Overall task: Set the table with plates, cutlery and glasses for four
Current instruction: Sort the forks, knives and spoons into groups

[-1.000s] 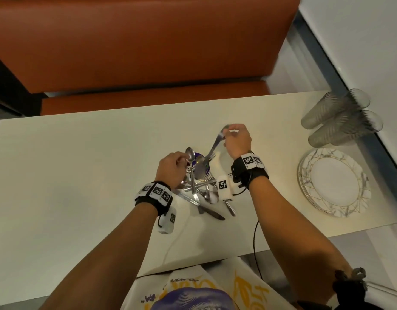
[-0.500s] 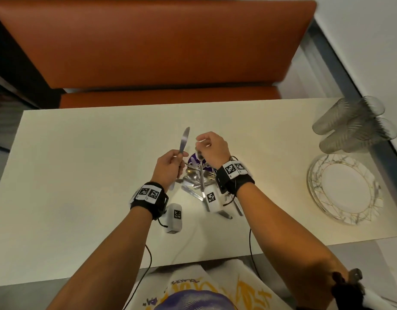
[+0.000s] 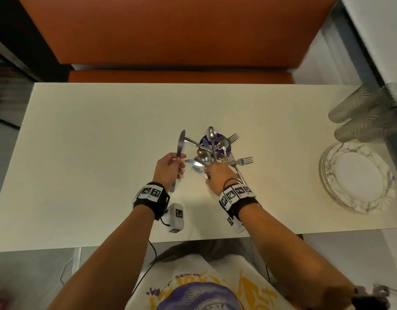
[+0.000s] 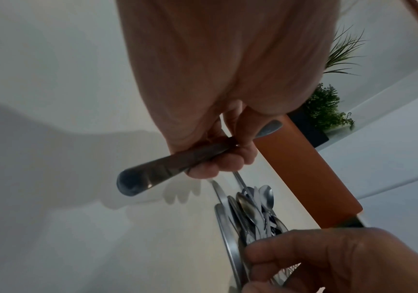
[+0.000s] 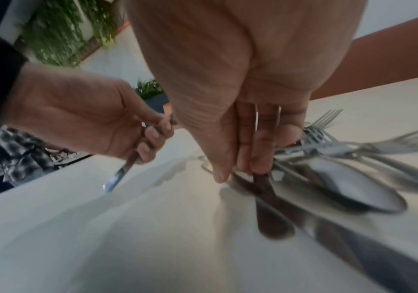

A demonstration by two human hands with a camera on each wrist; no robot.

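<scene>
A loose pile of cutlery [image 3: 215, 153], with spoons, forks and knives, lies mid-table on a purple disc [image 3: 224, 142]. My left hand [image 3: 178, 163] grips a table knife [image 3: 180, 144] by its handle [image 4: 153, 171], blade pointing away, just left of the pile. My right hand [image 3: 209, 170] is down on the near side of the pile. In the right wrist view its thumb and fingers [image 5: 258, 158] pinch the handle of one piece of cutlery [image 5: 273, 224] lying on the table; which kind it is stays hidden. A stack of white plates [image 3: 356, 177] sits at the right.
Several clear ribbed glasses [image 3: 367, 115] stand at the far right beyond the plates. An orange bench [image 3: 170, 41] runs along the table's far side. The cream table [image 3: 81, 153] reaches its near edge just below my wrists.
The knife passed from my right hand into my left. My right hand then dropped to the near side of the pile and pinched another handle.
</scene>
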